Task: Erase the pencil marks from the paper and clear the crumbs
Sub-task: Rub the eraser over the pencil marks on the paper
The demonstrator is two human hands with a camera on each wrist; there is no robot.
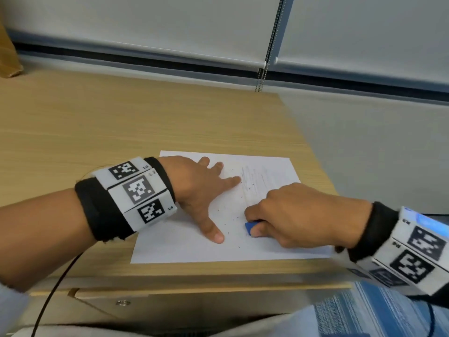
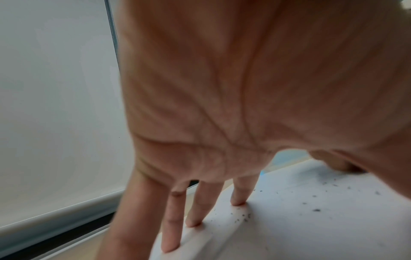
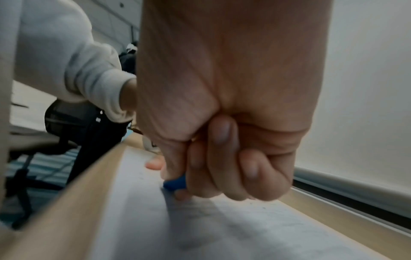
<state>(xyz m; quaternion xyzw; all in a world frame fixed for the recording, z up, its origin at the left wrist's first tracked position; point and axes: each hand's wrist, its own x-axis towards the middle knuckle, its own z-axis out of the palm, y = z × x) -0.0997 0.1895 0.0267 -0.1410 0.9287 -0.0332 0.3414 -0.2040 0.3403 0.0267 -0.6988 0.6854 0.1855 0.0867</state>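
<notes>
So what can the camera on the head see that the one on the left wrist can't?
Only the head view shows the right hand pinching the blue eraser, the faint pencil marks above it, the whole paper on the desk, and both wristbands.

Only the left wrist view shows the palm side of the left hand up close, its fingertips pressing the sheet.

Both show the left hand spread flat on the paper and dark crumbs scattered on it.

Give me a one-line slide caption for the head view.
Left hand presses the paper flat while the right hand rubs a blue eraser over pencil marks.
</notes>
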